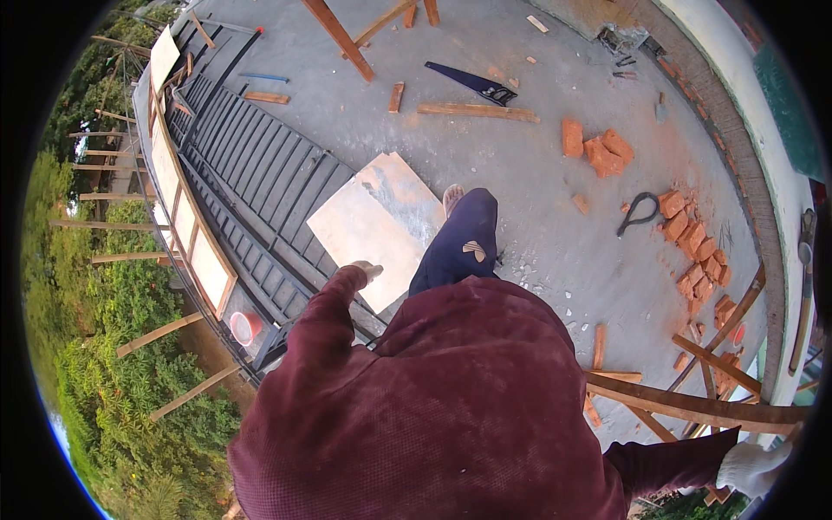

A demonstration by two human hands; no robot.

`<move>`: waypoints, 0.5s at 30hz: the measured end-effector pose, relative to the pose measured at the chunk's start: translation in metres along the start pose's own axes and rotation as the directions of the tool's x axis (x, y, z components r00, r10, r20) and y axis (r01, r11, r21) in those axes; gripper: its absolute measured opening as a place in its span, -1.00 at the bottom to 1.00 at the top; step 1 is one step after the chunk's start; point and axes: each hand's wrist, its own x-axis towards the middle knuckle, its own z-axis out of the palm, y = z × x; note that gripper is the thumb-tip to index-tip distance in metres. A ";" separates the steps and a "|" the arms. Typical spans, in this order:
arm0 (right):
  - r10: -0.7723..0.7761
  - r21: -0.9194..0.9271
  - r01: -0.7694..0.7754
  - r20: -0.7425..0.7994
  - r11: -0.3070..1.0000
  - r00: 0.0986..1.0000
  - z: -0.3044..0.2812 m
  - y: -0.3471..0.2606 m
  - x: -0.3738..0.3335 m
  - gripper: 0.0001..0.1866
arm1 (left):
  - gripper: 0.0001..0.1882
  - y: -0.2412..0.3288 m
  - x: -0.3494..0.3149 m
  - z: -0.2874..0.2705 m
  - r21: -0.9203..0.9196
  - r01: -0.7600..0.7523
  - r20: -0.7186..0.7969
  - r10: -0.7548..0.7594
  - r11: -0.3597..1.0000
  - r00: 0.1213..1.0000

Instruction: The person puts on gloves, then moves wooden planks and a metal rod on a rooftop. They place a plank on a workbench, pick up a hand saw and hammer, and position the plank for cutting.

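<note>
My left hand (370,270), in a pale glove, hangs with its fingers loosely stretched out above a light sheet of plywood (373,234) on the floor. Nothing shows in it. My right arm reaches out to the far right, where the white-gloved right hand (752,468) is at the end of a long wooden plank (693,407). Its fingers seem closed against the plank's edge, partly hidden at the picture's rim. One leg in dark torn trousers (459,234) steps forward beside the plywood.
Black metal railing (251,147) lies along the left edge, with greenery beyond and a pink bucket (245,328) beside it. Ahead lie a handsaw (472,83) and a timber strip (478,112). Broken bricks (693,238) and loose timber (719,351) are along the right wall.
</note>
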 end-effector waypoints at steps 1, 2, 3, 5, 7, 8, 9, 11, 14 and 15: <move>-0.008 0.087 0.001 0.079 0.996 0.997 0.004 -0.035 -0.014 -0.45 | -0.30 0.014 0.003 -0.016 0.049 -0.017 -0.014 0.017 0.999 1.000; -0.021 0.191 -0.020 0.212 0.981 0.977 0.020 -0.063 -0.026 -0.45 | -0.30 0.018 0.006 -0.024 0.061 -0.045 -0.030 0.047 0.997 0.998; -0.032 0.259 -0.066 0.355 0.964 0.934 0.031 -0.089 -0.038 -0.45 | -0.30 0.024 0.014 -0.032 -0.006 -0.092 -0.097 0.091 0.996 0.991; -0.029 0.289 -0.299 0.761 0.909 0.648 0.044 -0.105 -0.079 -0.45 | -0.32 0.064 0.014 -0.060 -0.177 -0.207 -0.189 0.173 0.962 0.967; 0.004 0.131 -0.526 0.969 0.841 0.247 0.081 -0.107 -0.120 -0.50 | -0.36 0.091 0.008 -0.095 -0.297 -0.243 -0.230 0.178 0.923 0.957; 0.070 -0.021 -0.552 0.995 0.833 0.068 0.097 -0.107 -0.157 -0.51 | -0.38 0.100 0.013 -0.112 -0.325 -0.305 -0.226 0.239 0.895 0.944; 0.007 -0.005 -0.441 1.000 0.898 0.002 0.117 -0.119 -0.190 -0.54 | -0.41 0.099 0.016 -0.122 -0.369 -0.356 -0.234 0.285 0.858 0.929; 0.001 -0.083 -0.276 0.958 0.957 -0.286 0.143 -0.144 -0.250 -0.56 | -0.43 0.099 -0.003 -0.131 -0.432 -0.377 -0.279 0.276 0.819 0.920; -0.157 -0.017 -0.266 0.768 0.964 -0.621 0.193 -0.187 -0.307 -0.53 | -0.38 0.057 -0.005 -0.129 -0.514 -0.404 -0.250 0.319 0.756 0.914; -0.196 0.006 -0.283 0.736 0.959 -0.648 0.213 -0.195 -0.332 -0.51 | -0.37 0.045 -0.010 -0.130 -0.555 -0.345 -0.220 0.266 0.757 0.939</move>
